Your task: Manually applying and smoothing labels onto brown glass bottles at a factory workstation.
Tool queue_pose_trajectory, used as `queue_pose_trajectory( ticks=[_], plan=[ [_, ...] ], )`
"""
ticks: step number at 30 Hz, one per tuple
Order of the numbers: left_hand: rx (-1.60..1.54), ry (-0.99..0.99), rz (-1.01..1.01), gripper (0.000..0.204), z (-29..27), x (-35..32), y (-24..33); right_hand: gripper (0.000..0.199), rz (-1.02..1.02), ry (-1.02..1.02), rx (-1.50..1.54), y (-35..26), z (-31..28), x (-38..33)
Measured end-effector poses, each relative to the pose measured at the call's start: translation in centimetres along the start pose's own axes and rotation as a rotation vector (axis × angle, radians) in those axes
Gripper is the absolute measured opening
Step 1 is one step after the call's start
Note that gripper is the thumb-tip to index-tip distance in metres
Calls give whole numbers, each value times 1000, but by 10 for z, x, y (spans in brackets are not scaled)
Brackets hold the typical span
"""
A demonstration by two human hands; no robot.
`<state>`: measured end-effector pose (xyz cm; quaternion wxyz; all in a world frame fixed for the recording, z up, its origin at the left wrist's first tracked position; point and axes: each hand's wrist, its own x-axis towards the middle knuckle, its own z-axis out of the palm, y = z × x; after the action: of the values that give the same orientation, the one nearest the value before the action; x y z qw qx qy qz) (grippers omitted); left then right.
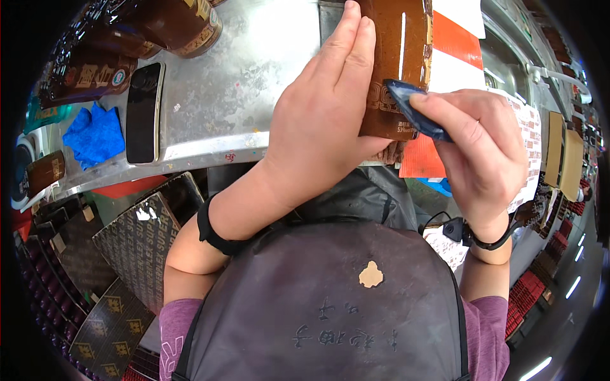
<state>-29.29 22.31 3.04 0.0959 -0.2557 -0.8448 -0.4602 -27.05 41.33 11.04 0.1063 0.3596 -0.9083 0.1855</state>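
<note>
A brown, glossy bottle (389, 51) with raised lettering and small pale print lies at the edge of the metal bench. Along its left side rests my left hand (318, 120), fingers stretched forward against the wall and thumb tucked around the near end, steadying it. Pinched in my right hand (486, 143) is a dark blue, pointed piece (413, 111), perhaps a folded cloth or pad; its material is unclear. Its tip touches the bottle's right side near the lettering. The bottle's far end is cut off by the upper edge of the view.
On the metal bench (248, 82) to the left lie a phone (145, 114) and a crumpled blue glove (95, 134). Several brown bottles (178, 25) stand at the back left. Orange and white sheets (454, 44) lie at right. Patterned cartons (143, 241) stand below the bench.
</note>
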Motion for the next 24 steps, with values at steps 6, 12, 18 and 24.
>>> queue_pose_trajectory(
  ticks=[6,12,18,24],
  plan=[
    [21,92,87,101,13,-3,-6,40,12,49,-81,4,1,8],
    [-4,87,36,102,13,-5,-10,25,358,101,177,19,1,7],
    [-44,-67,-30,112,12,-8,-18,26,729,334,635,29,36,-19],
    [-198,-133,-121,112,17,-12,-31,21,986,435,756,53,57,-78]
  ],
)
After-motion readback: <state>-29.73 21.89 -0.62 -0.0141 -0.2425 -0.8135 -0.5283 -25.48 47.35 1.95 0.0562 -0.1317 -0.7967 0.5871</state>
